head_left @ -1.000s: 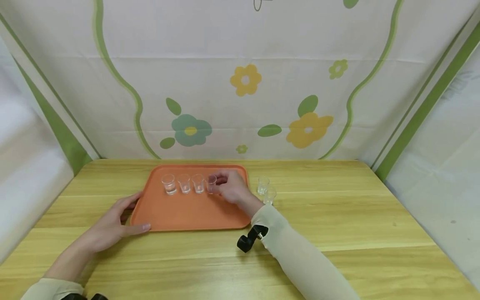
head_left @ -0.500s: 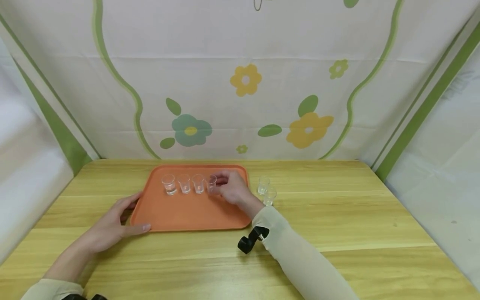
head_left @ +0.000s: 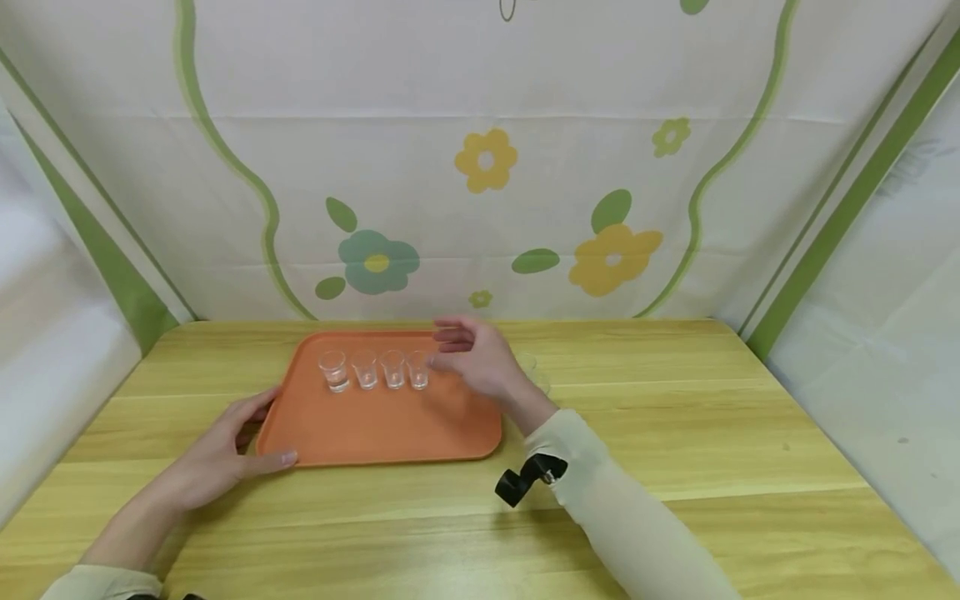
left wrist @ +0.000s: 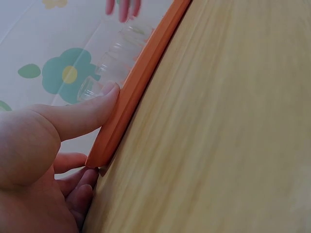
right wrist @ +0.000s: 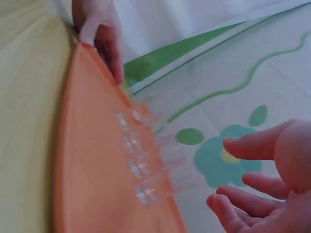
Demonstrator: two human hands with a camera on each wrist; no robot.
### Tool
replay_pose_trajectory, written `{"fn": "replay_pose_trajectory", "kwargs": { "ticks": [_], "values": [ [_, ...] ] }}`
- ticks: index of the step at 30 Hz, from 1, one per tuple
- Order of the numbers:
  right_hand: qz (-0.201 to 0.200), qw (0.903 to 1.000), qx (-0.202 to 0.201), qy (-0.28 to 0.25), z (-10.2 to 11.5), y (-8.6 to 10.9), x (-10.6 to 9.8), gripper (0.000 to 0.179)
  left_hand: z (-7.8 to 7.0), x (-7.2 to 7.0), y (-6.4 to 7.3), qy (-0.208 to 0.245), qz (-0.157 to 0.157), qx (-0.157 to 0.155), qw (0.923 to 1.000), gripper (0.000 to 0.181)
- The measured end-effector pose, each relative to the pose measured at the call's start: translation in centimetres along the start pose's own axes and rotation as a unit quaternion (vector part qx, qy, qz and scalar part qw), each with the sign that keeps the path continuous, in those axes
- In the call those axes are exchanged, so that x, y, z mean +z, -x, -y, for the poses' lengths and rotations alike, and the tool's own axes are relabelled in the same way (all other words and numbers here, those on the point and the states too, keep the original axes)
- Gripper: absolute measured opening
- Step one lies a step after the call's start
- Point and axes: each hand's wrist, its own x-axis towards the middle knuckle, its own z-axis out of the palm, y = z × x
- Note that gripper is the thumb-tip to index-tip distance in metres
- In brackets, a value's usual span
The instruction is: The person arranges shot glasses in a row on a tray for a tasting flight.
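Several small clear glasses stand upright in a row on the orange tray [head_left: 360, 429], near its far edge. The leftmost glass [head_left: 335, 373] holds some clear liquid; whether the others do is hard to tell. My left hand [head_left: 210, 461] grips the tray's near left corner, thumb [left wrist: 90, 114] on the rim and fingers around the outside. Just right of the row's rightmost glass [head_left: 418, 372], my right hand [head_left: 486, 360] hovers over the tray with loosely bent fingers. Thumb and fingers are apart in the right wrist view, with nothing between them.
Beyond the tray's right side, two more clear glasses [head_left: 531, 365] stand on the wooden table [head_left: 675, 433], partly hidden by my right hand. A white flowered cloth [head_left: 405, 167] rises behind the table's far edge.
My right hand has let go of the rightmost glass in the row and moved up and to the right. That glass stays on the tray. The left hand keeps its grip on the corner.
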Motion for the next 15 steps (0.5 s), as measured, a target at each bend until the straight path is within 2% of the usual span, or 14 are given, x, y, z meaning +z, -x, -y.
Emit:
{"fn": "replay_pose_trajectory", "kwargs": {
  "ticks": [4, 8, 11, 15],
  "values": [
    [-0.011, 0.9989, -0.046, -0.002, 0.8, 0.8, -2.7, 0.059, 0.0, 0.1, 0.0, -0.001, -0.002, 0.002, 1.0, 0.1],
    [-0.031, 0.9958, -0.085, 0.004, 0.6, 1.4, -5.8, 0.057, 0.0, 0.0, 0.1, 0.001, -0.001, 0.004, 1.0, 0.099],
    [-0.049, 0.9946, -0.091, 0.01, -0.2, 1.6, -7.9, 0.056, 0.0, 0.0, 0.1, 0.002, -0.002, 0.004, 1.0, 0.099],
    [-0.048, 0.9961, -0.073, 0.013, -2.0, 1.5, -9.7, 0.056, 0.1, -0.1, 0.2, -0.001, -0.004, 0.003, 1.0, 0.099]
  ]
}}
